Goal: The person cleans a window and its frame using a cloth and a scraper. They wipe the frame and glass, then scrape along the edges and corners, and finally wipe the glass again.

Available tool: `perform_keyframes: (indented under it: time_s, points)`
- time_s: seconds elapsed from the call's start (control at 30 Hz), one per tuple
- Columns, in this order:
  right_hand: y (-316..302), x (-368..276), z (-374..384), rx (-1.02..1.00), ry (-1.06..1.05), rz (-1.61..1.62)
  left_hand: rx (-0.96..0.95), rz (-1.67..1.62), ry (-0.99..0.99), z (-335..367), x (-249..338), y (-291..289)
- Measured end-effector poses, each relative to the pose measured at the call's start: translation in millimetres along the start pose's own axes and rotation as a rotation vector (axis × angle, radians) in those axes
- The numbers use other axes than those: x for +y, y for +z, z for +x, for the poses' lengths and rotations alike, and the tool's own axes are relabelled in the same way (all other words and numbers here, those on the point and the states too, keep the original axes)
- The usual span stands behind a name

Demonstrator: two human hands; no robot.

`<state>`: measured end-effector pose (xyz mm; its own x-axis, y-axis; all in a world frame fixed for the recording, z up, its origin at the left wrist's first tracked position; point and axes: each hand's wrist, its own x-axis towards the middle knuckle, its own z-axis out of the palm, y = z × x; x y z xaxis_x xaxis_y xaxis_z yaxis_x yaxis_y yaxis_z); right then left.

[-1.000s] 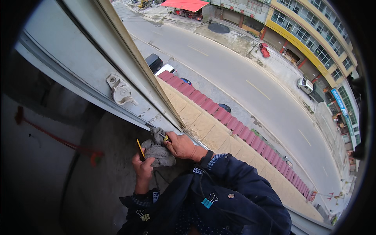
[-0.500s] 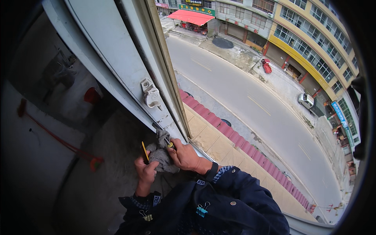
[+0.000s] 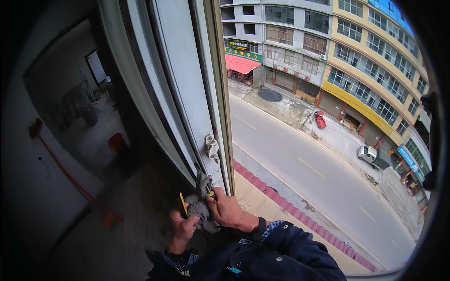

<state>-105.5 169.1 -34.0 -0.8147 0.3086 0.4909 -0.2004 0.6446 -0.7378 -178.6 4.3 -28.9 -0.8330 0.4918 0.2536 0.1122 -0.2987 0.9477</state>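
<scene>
Beside the white window frame, my left hand grips a bunched grey rag. A thin yellow strip-like tool also sticks up from this hand; its exact kind is unclear. My right hand is closed around what looks like a screwdriver with a yellow and black handle, its shaft pointing up against the rag. Part of the rag stands up along the frame's inner edge. Just above the hands, a pale metal window latch is fixed to the frame.
Outside, a tiled ledge and a dark red ridged roof edge lie above a street. Indoors at left are a red bucket and a red long-handled broom. Binder clips hang on my jacket.
My view has tilted upward, so more of the frame and the opposite buildings shows. Both hands keep hold of the rag and tools, with little change in their grip.
</scene>
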Motion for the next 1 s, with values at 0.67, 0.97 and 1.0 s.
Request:
perform_keyframes:
  time_s: [0.67,0.97,1.0]
  points:
    - [-39.1,-47.4,25.5,0.089,-0.071,-0.054,-0.002,-0.050,0.214,-15.2,6.4,25.6]
    - [-57.9,-68.3,20.6,0.052,-0.085,-0.150,-0.003,0.154,0.385,-19.2,2.0,31.9]
    - [-61.9,-71.2,22.3,0.060,-0.102,-0.157,-0.009,0.177,0.393,-20.4,1.9,32.6]
